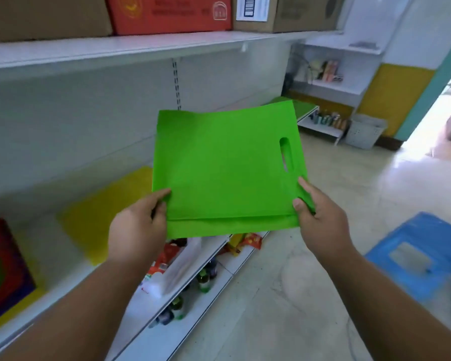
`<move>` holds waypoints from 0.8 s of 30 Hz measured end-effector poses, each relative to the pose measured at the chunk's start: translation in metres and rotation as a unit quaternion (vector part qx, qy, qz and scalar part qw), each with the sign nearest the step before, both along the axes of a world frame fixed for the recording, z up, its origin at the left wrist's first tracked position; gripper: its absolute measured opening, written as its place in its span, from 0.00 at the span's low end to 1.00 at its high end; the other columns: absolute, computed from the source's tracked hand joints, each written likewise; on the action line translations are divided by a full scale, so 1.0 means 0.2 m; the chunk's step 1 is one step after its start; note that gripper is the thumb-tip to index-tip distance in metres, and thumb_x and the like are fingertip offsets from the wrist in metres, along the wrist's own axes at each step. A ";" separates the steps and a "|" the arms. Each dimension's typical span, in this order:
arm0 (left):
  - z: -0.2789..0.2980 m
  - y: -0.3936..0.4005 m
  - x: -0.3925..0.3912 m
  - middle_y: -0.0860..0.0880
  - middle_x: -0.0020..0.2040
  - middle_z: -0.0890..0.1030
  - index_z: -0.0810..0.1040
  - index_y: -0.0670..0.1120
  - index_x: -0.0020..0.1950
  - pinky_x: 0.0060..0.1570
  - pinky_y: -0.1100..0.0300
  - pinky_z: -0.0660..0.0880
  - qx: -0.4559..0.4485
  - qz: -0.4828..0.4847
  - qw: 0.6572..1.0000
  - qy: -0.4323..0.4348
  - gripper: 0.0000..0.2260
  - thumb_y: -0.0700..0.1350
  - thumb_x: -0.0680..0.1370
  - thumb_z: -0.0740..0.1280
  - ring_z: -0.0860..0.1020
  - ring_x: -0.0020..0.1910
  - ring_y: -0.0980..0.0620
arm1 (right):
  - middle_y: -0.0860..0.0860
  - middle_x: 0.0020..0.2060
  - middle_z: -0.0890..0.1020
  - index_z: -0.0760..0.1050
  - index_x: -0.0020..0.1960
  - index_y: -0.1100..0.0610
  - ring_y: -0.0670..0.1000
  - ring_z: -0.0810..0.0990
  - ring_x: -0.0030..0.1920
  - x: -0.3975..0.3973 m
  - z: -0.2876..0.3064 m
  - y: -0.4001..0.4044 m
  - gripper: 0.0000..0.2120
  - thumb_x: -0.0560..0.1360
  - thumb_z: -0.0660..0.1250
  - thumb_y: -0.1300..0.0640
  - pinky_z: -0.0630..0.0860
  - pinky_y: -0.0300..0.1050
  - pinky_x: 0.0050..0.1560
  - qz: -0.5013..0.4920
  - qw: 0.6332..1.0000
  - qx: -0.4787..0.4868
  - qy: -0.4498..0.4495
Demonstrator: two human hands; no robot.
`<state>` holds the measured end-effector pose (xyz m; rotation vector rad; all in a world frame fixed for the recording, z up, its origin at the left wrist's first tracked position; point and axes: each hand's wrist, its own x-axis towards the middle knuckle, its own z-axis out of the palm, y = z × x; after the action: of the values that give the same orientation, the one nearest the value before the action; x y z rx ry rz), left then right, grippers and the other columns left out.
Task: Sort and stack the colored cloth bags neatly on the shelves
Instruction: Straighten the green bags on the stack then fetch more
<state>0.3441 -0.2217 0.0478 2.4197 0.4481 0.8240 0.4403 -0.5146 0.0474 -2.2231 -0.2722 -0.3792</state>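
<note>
A flat green cloth bag (224,165) with a cut-out handle slot on its right side is held in the air in front of the white shelf (63,246). My left hand (138,227) pinches its lower left corner and my right hand (320,220) pinches its lower right corner. A yellow bag (102,214) lies flat on the shelf to the left. More green bags (302,106) lie farther along the same shelf. At the far left edge sits a mixed pile of green, red and dark blue bags (3,267).
Cardboard boxes (167,14) fill the upper shelf. Bottles and snack packets (190,277) stand on the lower shelves. A blue plastic stool (419,256) is on the floor at right, a white basket (365,131) farther back near an open doorway.
</note>
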 end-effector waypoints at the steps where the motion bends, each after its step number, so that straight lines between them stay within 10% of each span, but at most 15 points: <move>1: 0.00 -0.04 0.10 0.43 0.44 0.85 0.82 0.52 0.62 0.34 0.56 0.71 -0.003 -0.005 1.000 0.007 0.14 0.41 0.78 0.67 0.81 0.36 0.41 | 0.49 0.67 0.76 0.69 0.73 0.48 0.40 0.72 0.62 0.09 0.00 -0.06 0.23 0.79 0.66 0.56 0.64 0.32 0.60 -0.006 1.000 0.003 0.001; 6: -0.05 -0.23 0.70 0.44 0.31 0.77 0.80 0.52 0.63 0.28 0.58 0.61 -0.025 -0.038 0.999 0.020 0.14 0.42 0.79 0.65 0.69 0.27 0.45 | 0.50 0.66 0.77 0.70 0.72 0.48 0.40 0.72 0.61 0.59 -0.07 -0.26 0.22 0.78 0.66 0.57 0.65 0.34 0.61 -0.047 0.998 0.027 0.007; 16: -0.06 -0.61 1.93 0.43 0.43 0.84 0.79 0.55 0.65 0.32 0.57 0.67 -0.050 -0.137 0.988 0.048 0.15 0.44 0.80 0.64 0.75 0.33 0.43 | 0.50 0.61 0.80 0.73 0.70 0.47 0.39 0.72 0.54 1.53 -0.08 -0.70 0.22 0.77 0.68 0.57 0.59 0.14 0.46 -0.148 0.988 0.029 0.025; 24: -0.23 -1.14 2.77 0.47 0.56 0.84 0.80 0.53 0.63 0.42 0.57 0.74 -0.040 -0.134 0.989 0.051 0.15 0.41 0.79 0.65 0.82 0.47 0.44 | 0.51 0.62 0.80 0.73 0.70 0.48 0.41 0.73 0.53 2.39 -0.26 -1.22 0.21 0.78 0.68 0.57 0.63 0.23 0.47 -0.143 0.989 0.012 0.030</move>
<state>0.8981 -0.4491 0.0010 2.3874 0.1825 0.5568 0.9185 -0.7577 -0.0037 -2.2486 0.0864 -0.4658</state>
